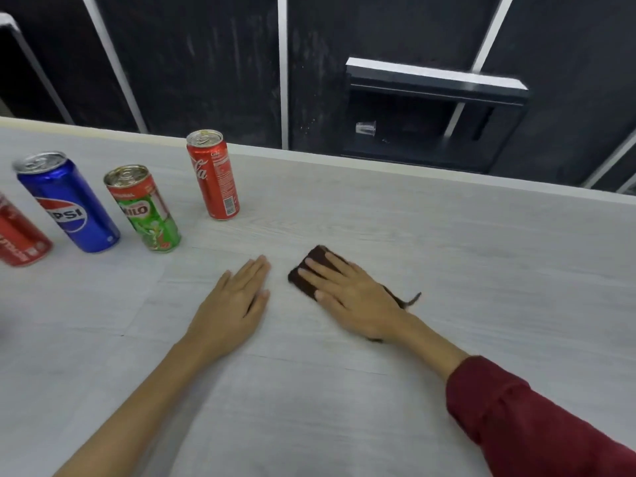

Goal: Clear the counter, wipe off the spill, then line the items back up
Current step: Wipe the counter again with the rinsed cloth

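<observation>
Cans (148,208) stand cleared left of the cloth (309,273); right hand (351,297) presses it flat, left hand (234,304) spread beside; lining up remains.

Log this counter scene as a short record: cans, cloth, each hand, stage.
cans: four upright at left: cut-off red can, Pepsi, Milo, Coke
cloth: dark cloth flat on counter
right hand: pressing flat on cloth
left hand: flat on counter, holding nothing
stage: wiping; no spill visible
</observation>
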A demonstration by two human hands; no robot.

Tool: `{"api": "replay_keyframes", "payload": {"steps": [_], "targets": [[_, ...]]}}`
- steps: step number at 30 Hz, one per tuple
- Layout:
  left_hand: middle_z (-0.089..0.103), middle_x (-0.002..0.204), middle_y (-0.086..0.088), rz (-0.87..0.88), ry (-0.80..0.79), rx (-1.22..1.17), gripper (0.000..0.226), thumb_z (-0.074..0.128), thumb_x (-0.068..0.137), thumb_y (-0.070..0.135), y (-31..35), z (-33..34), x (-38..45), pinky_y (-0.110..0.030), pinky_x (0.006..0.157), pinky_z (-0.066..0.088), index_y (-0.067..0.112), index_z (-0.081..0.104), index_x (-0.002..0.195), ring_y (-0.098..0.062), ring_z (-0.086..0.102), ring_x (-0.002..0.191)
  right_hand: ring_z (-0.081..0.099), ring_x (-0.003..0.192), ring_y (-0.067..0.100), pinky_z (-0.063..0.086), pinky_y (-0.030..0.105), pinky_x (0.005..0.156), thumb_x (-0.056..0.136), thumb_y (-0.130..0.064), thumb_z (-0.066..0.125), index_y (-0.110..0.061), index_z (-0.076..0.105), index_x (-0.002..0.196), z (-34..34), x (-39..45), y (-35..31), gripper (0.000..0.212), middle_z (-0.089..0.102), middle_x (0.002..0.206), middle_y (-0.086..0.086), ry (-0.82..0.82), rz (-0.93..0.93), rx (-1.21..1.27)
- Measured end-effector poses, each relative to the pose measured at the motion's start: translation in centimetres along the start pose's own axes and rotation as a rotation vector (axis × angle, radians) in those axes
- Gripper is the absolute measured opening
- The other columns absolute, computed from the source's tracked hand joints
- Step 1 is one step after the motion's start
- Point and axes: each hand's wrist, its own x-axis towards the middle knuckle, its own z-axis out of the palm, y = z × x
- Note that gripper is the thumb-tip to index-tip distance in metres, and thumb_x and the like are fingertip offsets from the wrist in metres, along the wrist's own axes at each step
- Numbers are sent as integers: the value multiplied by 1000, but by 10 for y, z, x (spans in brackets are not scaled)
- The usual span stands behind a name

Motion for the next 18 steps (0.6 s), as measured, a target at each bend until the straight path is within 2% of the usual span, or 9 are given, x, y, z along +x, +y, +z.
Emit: {"api": "replay_keyframes", "payload": {"steps": [2,5,8,9,12,13,15,18], "targets": [[-4,151,22,4,-8,6,72,1,80,58,0,-1,-23,-18,112,-8,30,4,146,10,-8,137,-2,144,4,-3,21,115,97,-46,16,-41,19,143,0,-59,-13,46,13,153,-20,-28,-127,28],[-6,150,24,14,-22,10,68,0,82,58,-1,-2,-44,-18,113,-9,33,1,146,11,-10,137,0,144,0,3,21,117,97,-51,12,-48,16,140,-9,-106,10,44,14,152,-22,-18,-54,16],[-4,153,20,-3,-21,19,62,7,88,50,1,-1,-46,-21,113,-8,31,2,147,9,-9,137,5,145,8,12,29,117,84,-67,-9,-43,8,139,-12,-81,30,63,10,150,-20,45,162,1],[-2,154,18,-9,-17,17,61,9,90,47,2,0,-46,-22,114,-7,29,3,147,9,-7,137,6,145,11,14,33,118,82,-69,-10,-39,10,140,-9,-66,29,69,11,151,-17,83,202,1],[2,155,13,-34,-17,25,52,17,98,39,7,0,-51,-26,116,-3,25,7,148,4,-2,139,4,146,18,13,40,118,95,-53,10,-33,14,145,3,-30,-6,55,14,156,-9,61,284,-3],[3,156,12,-46,-15,28,51,20,100,35,9,0,-53,-28,116,-2,25,8,148,1,-1,141,3,146,18,11,40,118,96,-50,11,-33,14,146,8,-26,-24,53,13,156,-9,40,267,12],[4,156,11,-62,-16,24,50,21,100,31,13,-1,-58,-30,117,-1,24,9,148,-2,1,143,3,146,17,10,38,117,91,-58,0,-35,15,145,19,-36,-64,61,14,156,-11,39,170,13],[3,157,10,-65,-26,17,50,21,100,31,16,-1,-70,-29,116,-2,23,8,148,-3,1,143,-3,143,6,3,28,114,82,-57,-5,-41,13,144,23,-83,-100,66,8,154,-18,-5,37,44]]}}
